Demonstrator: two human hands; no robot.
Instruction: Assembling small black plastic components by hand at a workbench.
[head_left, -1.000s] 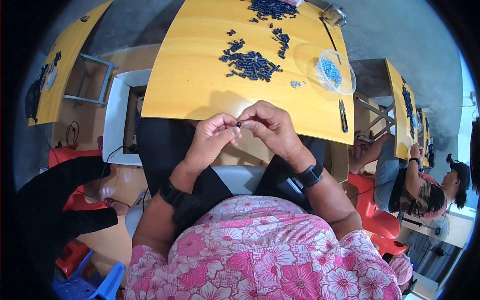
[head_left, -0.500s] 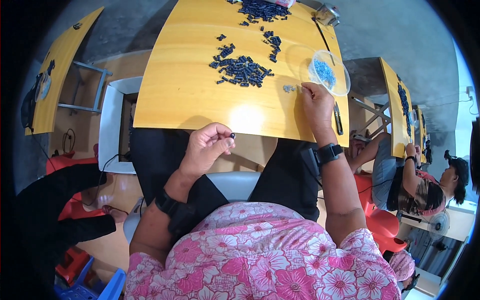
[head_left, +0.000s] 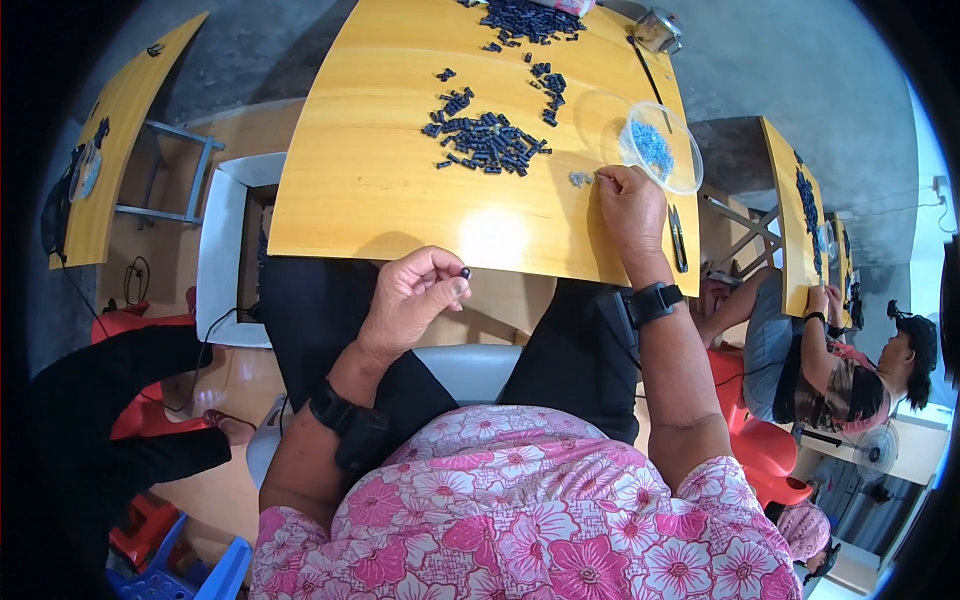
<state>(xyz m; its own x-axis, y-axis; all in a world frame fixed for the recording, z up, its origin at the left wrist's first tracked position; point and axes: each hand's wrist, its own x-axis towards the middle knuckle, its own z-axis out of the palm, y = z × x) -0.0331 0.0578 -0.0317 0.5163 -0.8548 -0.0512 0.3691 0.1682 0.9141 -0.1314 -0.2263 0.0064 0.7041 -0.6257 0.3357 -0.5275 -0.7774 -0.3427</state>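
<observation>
Just off the table's near edge, my left hand [head_left: 418, 300] pinches a small black cylindrical part [head_left: 466, 272] between thumb and forefinger. My right hand [head_left: 634, 208] is over the table's right side with its fingers pinched together. Its fingertips are beside a tiny heap of pale clear bits [head_left: 580, 179]; whether they hold one is hidden. Right behind that hand sits a round clear plastic tub [head_left: 684, 160] with small blue pieces [head_left: 652, 150] in it. A pile of short black cylindrical parts [head_left: 490, 142] lies mid-table, left of my right hand.
On the yellow table [head_left: 350, 180], a larger black pile [head_left: 530, 20] lies at the far end. Dark-handled tweezers or snips [head_left: 678, 240] rest by the right edge, a thin black rod [head_left: 650, 70] and metal tin [head_left: 657, 32] farther back. Another person [head_left: 850, 370] works at a table to the right.
My right hand has shifted very slightly left, staying close to the little clear heap. My left hand keeps its pinch on the black part in the same place.
</observation>
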